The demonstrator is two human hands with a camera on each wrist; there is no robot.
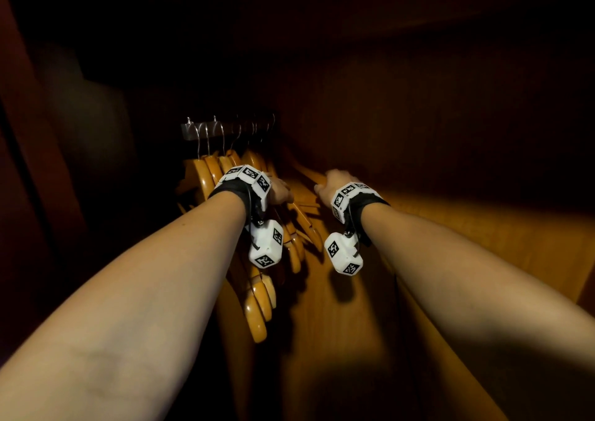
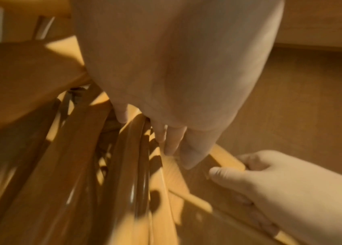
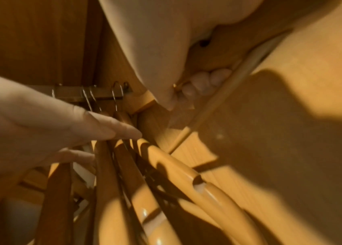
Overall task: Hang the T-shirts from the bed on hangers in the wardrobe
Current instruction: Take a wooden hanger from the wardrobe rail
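Several glossy wooden hangers (image 1: 257,308) hang bunched on a short metal rail (image 1: 225,129) inside the dark wardrobe. My left hand (image 1: 280,191) lies with straight fingers (image 2: 174,142) against the tops of the bunched hangers (image 2: 132,165). To their right, my right hand (image 1: 333,180) grips one wooden hanger (image 2: 226,157). Its fingers (image 3: 205,79) curl round that hanger's body, and the hanger's thin bar (image 3: 211,106) runs down past them. The left hand (image 3: 60,126) shows at the left of the right wrist view. No T-shirt is in view.
The wardrobe's wooden side panel (image 1: 483,227) stands close on the right, partly lit. The rest of the interior is very dark, and a dim shape (image 1: 80,114) hangs at the far left. Metal hooks (image 3: 115,92) sit close together on the rail.
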